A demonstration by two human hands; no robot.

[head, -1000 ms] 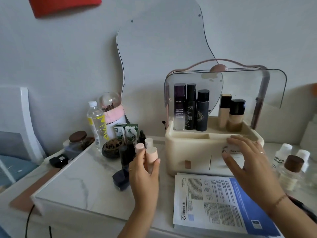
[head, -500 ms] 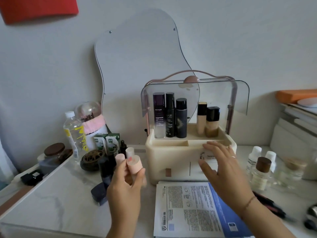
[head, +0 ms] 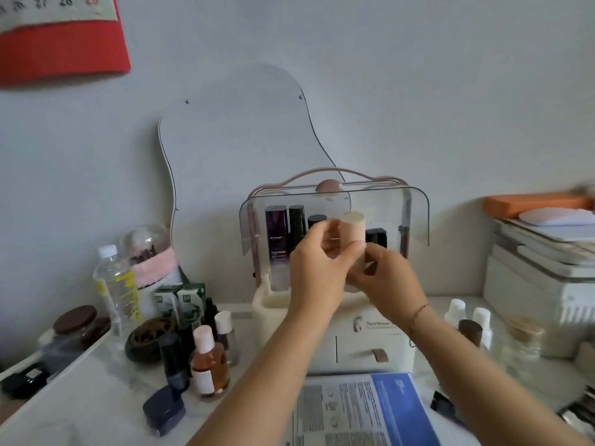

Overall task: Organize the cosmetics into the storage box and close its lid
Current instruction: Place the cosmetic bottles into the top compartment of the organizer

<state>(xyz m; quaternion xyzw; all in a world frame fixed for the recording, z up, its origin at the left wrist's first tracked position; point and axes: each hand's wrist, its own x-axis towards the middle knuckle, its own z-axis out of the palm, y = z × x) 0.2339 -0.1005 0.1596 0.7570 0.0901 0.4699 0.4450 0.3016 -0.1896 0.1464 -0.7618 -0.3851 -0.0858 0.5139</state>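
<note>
Both hands had risen from the tabletop: left hand (head: 318, 252) and right hand (head: 383, 278) together gripped a peach-capped bottle (head: 351, 239) before the storage box (head: 360, 342). Several bottles stood inside; others waited outside, lid (head: 415, 217) still raised.

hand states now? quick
Left hand: closed on the pink bottle.
Right hand: fingers on the same bottle's lower part, gripping it.

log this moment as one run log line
hands: left and right both on pink-capped bottle | position: raised before storage box | lid: open | bottle: not yet placed
</note>
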